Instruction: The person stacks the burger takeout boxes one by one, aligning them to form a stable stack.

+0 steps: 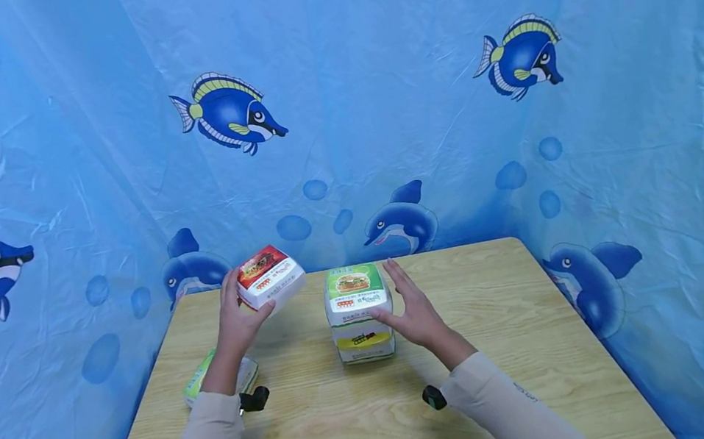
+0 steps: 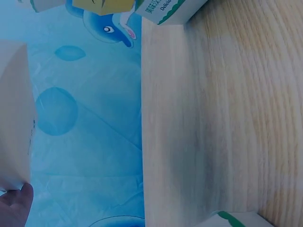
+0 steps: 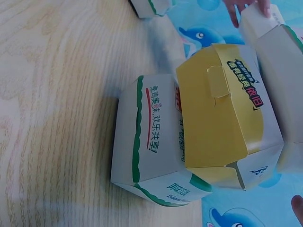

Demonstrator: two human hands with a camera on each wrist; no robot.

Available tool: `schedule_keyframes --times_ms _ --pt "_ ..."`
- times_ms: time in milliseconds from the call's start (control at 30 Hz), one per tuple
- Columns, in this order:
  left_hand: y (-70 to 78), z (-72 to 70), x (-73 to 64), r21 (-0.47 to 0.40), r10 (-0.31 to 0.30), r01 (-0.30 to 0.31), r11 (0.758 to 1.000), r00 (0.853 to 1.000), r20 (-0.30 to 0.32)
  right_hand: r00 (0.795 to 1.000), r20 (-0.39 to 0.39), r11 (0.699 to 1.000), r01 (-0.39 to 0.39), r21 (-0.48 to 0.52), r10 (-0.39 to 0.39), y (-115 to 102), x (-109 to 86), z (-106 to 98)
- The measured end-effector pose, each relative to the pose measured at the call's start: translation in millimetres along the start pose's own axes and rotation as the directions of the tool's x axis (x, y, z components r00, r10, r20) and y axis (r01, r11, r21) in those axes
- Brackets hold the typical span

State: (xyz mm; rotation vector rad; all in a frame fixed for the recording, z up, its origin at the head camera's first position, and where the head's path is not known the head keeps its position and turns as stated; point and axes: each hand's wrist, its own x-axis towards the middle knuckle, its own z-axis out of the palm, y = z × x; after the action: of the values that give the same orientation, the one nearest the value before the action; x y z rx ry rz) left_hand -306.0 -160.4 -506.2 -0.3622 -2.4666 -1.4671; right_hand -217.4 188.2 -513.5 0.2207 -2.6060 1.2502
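My left hand (image 1: 237, 324) holds a burger box with a red top (image 1: 271, 278) above the table's far left part, tilted, thumb on its near side. Right of it stands a stack of burger boxes. Its top one, a green-topped box (image 1: 355, 282), sits over a yellow box (image 3: 213, 118); a white box with green trim (image 3: 147, 132) is at the bottom in the right wrist view. Beside the stack's right side is my right hand (image 1: 414, 311), fingers extended, thumb in front of the top box. In the left wrist view, only a fingertip and the held box's pale side show.
Another green-and-white burger box (image 1: 198, 377) lies on the left of the wooden table (image 1: 485, 320), partly hidden by my left forearm. A blue curtain (image 1: 363, 99) printed with fish and dolphins hangs behind the table and along both sides.
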Motion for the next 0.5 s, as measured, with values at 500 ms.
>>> schedule_keyframes --times_ms 500 --pt "28.9 -6.7 7.3 -0.091 0.126 -0.128 0.988 0.992 -0.022 1.000 -0.006 0.999 0.029 -0.013 -0.029 -2 0.3 -1"
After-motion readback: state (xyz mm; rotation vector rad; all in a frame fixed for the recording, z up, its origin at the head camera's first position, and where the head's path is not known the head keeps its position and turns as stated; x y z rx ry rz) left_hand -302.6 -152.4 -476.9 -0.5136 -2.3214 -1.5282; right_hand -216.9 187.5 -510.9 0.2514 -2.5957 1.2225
